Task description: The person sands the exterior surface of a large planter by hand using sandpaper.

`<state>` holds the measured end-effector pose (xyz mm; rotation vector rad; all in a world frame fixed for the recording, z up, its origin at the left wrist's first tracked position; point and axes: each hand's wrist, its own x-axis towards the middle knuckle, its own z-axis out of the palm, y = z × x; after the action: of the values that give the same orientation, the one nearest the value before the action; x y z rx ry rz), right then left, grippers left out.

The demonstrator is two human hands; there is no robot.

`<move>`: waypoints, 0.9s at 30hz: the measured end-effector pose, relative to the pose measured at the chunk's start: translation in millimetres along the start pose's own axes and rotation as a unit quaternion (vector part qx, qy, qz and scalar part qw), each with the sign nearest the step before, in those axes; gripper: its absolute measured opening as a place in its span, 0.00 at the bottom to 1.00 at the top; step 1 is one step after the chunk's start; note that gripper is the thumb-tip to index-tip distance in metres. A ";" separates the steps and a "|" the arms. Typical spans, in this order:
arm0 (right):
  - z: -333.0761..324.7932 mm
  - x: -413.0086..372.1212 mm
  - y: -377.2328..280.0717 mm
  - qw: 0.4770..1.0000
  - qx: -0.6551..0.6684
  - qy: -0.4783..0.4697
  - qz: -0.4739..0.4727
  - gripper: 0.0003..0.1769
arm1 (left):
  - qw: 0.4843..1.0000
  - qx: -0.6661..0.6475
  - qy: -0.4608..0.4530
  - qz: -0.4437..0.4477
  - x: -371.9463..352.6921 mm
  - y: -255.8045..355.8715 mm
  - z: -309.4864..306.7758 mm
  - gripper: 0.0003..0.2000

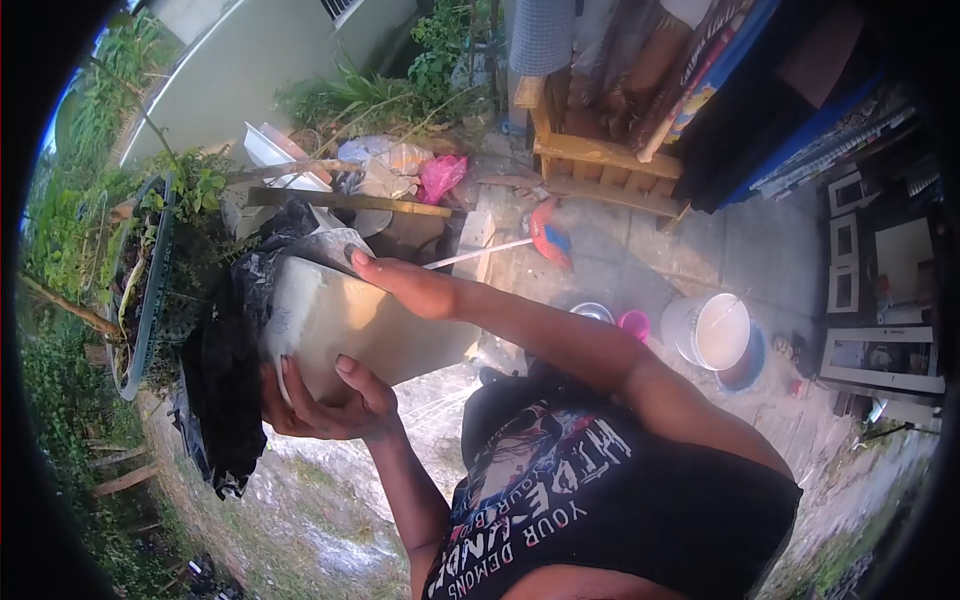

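A whitish, box-shaped container (390, 340) is held up and tilted between both hands. My left hand (335, 400) is closed around its lower edge, with fingertips spread over the near face. My right hand (415, 285) grips its upper edge, the thumb lying along the top and the other fingers hidden behind. A crumpled black plastic bag (220, 370) hangs at the container's far left end, right beside the left fingers. Part of the bag also shows above the container.
A narrow planter (148, 290) stands left of the bag. Behind lie a wooden plank (350, 203), a pink bag (441, 178) and a broom with a red-and-blue head (550, 235). Farther right are a wooden bench (610, 172), a white bucket (710, 330) and a pink bowl (633, 324).
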<state>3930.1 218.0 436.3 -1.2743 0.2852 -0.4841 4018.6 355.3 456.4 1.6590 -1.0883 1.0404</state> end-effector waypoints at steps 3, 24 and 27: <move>-6.4 -9.1 5.9 0.999 -0.045 0.020 -0.024 0.41 | 1.000 -0.008 -0.015 0.020 -1.0 -3.5 -1.4 0.23; -35.7 19.9 67.8 0.977 -0.005 -0.126 0.172 0.38 | 0.985 0.158 -0.031 -0.064 -0.9 27.1 11.9 0.27; -31.4 22.6 13.5 0.983 -0.053 -0.131 0.120 0.40 | 0.977 0.203 -0.051 -0.049 0.3 27.9 13.2 0.30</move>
<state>3937.7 183.2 416.0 -1.3703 0.2420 -0.0935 3994.5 336.1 459.1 2.0888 -0.8873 1.1787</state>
